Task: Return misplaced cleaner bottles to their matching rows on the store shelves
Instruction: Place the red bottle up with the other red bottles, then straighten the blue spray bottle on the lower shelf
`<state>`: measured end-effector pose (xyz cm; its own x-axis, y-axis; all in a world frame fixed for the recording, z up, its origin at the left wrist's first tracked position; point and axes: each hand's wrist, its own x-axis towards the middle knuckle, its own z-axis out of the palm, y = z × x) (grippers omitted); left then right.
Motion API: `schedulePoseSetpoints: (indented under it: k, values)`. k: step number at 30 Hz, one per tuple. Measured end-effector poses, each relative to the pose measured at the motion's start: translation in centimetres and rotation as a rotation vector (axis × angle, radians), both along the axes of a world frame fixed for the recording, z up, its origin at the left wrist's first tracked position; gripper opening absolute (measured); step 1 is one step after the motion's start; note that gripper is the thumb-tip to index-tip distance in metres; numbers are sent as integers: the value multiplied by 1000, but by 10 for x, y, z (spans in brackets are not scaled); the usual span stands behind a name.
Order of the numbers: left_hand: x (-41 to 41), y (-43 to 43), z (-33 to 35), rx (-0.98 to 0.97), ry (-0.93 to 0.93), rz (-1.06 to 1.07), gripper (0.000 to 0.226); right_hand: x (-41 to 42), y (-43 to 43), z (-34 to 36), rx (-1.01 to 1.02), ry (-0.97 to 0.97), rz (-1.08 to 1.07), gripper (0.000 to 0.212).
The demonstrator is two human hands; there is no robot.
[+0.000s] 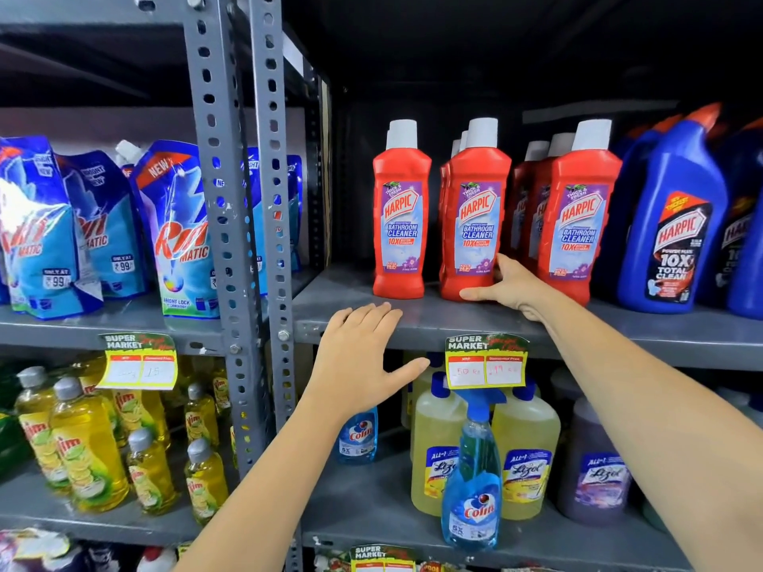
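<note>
Red Harpic bathroom cleaner bottles with white caps stand in three rows on the grey upper shelf [413,313]. A single bottle [399,216] stands at the left, a middle row [475,216] beside it, a third row [578,225] to the right. My right hand [510,289] grips the base of the front bottle of the middle row, thumb in front, fingers behind its right side. My left hand [359,357] hovers with fingers spread at the shelf's front edge, holding nothing.
Blue Harpic toilet cleaner bottles [677,225] stand at the far right. Below are blue Colin spray bottles [472,489], yellow Lizol jugs [524,460] and a price tag [485,361]. Left of the grey uprights [268,200] hang Rin pouches [181,237] above Vim bottles [86,447].
</note>
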<state>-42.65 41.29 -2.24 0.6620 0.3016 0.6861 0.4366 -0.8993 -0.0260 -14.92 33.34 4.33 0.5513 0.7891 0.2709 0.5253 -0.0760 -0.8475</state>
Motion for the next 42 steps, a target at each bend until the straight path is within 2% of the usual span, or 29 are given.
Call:
schedulePoseSetpoints:
  k: [13, 16, 18, 21, 22, 24, 26, 29, 32, 34, 37, 40, 42]
  values:
    - [2, 3, -1, 25, -1, -5, 77, 3, 1, -1, -26, 8, -11, 85]
    - [-2, 5, -1, 55, -15, -27, 72, -7, -12, 4, 18, 2, -122, 84]
    - [3, 7, 4, 114, -53, -56, 71, -12, -30, 18, 190, 2, -217, 75]
    - [-9, -1, -13, 133, -60, -101, 75, -38, -77, 2, 800, -175, -441, 31]
    - [-11, -2, -22, 120, -72, -137, 73, -47, -93, -11, 944, -250, -479, 21]
    - [-44, 6, -108, -39, 89, -68, 68, -75, -80, -107, 850, -223, -431, 22]
    - [-59, 5, -163, -121, 180, -57, 65, -90, -101, -168, 768, -189, -463, 25]
    - [-61, 10, -221, -270, 406, -81, 68, -85, -119, -247, 406, -113, -491, 31]
    - [-66, 16, -267, -396, 601, -20, 77, -78, -119, -293, 98, 15, -438, 43]
    - [-69, 16, -287, -474, 637, 16, 82, -79, -114, -301, -2, 101, -320, 56]
    - [-68, 18, -307, -463, 637, 39, 87, -70, -105, -309, -139, 201, -158, 49]
    - [-69, 16, -314, -433, 580, 24, 86, -65, -100, -314, -284, 187, -145, 57]
    - [-70, 16, -315, -422, 516, -4, 84, -66, -99, -314, -269, 167, -167, 54]
